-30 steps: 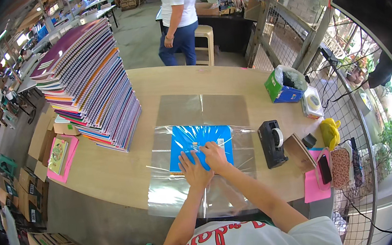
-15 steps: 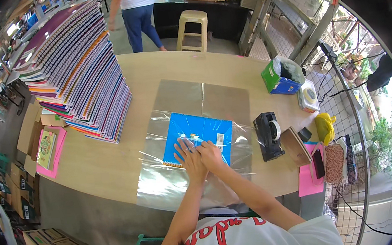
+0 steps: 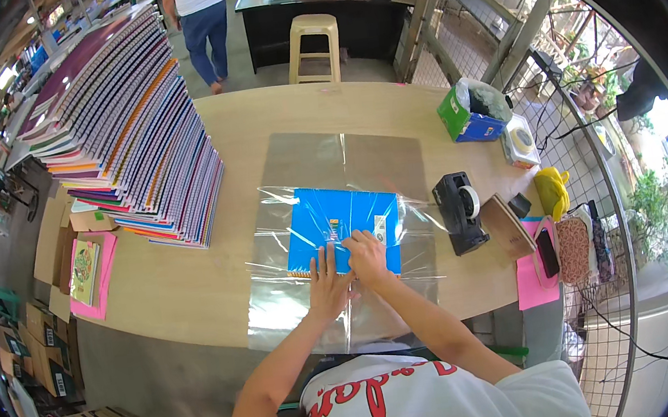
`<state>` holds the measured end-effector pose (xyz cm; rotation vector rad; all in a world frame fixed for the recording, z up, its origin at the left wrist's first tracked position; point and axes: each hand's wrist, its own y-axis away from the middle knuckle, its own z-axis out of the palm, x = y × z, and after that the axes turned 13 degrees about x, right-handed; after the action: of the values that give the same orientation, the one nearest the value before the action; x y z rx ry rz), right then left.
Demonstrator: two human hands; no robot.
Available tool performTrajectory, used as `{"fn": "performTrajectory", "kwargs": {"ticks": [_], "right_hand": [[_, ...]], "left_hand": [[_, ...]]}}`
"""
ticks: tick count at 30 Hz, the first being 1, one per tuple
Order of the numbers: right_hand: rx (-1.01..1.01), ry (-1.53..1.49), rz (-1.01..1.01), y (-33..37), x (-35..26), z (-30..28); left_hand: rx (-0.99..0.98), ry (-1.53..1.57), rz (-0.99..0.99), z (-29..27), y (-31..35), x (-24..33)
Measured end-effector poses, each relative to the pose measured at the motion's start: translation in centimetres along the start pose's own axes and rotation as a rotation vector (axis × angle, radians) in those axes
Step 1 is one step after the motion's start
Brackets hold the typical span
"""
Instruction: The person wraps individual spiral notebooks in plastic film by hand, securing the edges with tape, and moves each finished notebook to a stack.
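A blue spiral notebook lies on the table with clear plastic film around and over it, glossy and creased. More film spreads flat past its far and near edges. My left hand rests at the notebook's near, spiral-bound edge, fingers stretched out over film and cover. Just right of it, my right hand is closed and pressed down on the notebook's lower right part; what its fingers hold, if anything, is hidden.
A tall stack of spiral notebooks stands at left, near small booklets on pink paper. Along the right are a black tape dispenser, a wooden block, a green-blue box, a yellow pouch and a phone.
My left hand has slid toward me, from the notebook's middle to its near edge. My right hand has shifted slightly right and away. The person beyond the table has walked left.
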<state>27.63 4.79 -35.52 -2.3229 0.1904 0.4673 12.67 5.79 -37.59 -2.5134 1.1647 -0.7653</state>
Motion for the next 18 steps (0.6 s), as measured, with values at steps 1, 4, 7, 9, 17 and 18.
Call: {"fn": "performTrajectory", "kwargs": {"ticks": [1, 4, 7, 9, 17, 18], "right_hand": [[-0.025, 0.004, -0.008, -0.6, -0.4, -0.5], [-0.036, 0.016, 0.004, 0.0, -0.5, -0.2], [-0.066, 0.023, -0.007, 0.5, -0.4, -0.1], [-0.097, 0.037, -0.023, 0.6, -0.4, 0.0], [-0.325, 0.026, 0.020, 1.6, -0.6, -1.2], [-0.320, 0.025, 0.009, 1.7, -0.9, -1.6]], "left_hand": [[-0.003, 0.001, 0.004, 0.7, -0.2, 0.2], [0.059, -0.066, -0.021, 2.0, -0.7, 0.9], [0.003, -0.139, -0.038, 2.8, -0.6, 1.0], [0.033, -0.196, -0.039, 3.5, -0.5, 0.9], [0.089, -0.007, -0.088, 0.8, 1.7, 0.4], [0.057, 0.052, -0.124, -1.0, 2.2, 0.2]]}}
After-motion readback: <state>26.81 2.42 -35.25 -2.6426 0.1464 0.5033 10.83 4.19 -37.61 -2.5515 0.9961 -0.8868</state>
